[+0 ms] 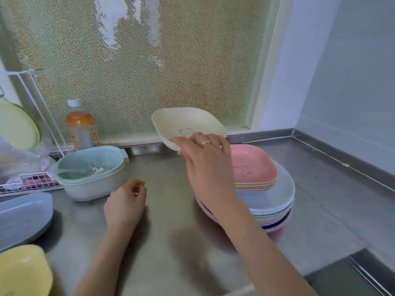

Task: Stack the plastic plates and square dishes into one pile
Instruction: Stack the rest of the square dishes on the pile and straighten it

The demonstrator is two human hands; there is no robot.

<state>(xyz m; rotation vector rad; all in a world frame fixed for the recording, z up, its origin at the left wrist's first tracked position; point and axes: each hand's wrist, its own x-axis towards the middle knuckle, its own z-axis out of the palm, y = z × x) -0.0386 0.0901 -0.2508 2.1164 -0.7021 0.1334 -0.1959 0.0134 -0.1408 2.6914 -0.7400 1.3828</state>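
Left hand (126,201) rests idle on the steel counter (166,242), fingers loosely curled, holding nothing. Right hand (206,165) pinches the near rim of a cream square dish (183,122), held tilted in the air — just left of and above the pile. Pink square dish (254,165) tops the stack of round plates (275,201), so the drop goes rightward and down, right hand only.

Right arm (245,221) hides left side of plate pile (275,201); yellow bowl (23,272) cut by frame edge.
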